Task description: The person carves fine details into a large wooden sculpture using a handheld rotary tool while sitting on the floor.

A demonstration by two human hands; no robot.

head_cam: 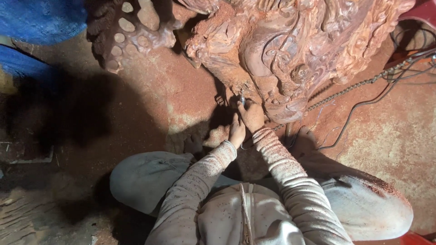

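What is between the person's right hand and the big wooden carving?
In the head view, a small metal tool pokes up from the right hand and meets the carving; nothing else lies between.

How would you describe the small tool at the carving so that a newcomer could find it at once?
Start at the big reddish wood carving that fills the top of the view, and follow its lower edge down to where the right hand meets it. The small metal-tipped tool sticks up from that hand against the wood, with the left hand just below. It is the only grey, shiny thing among the red dust-covered surfaces.
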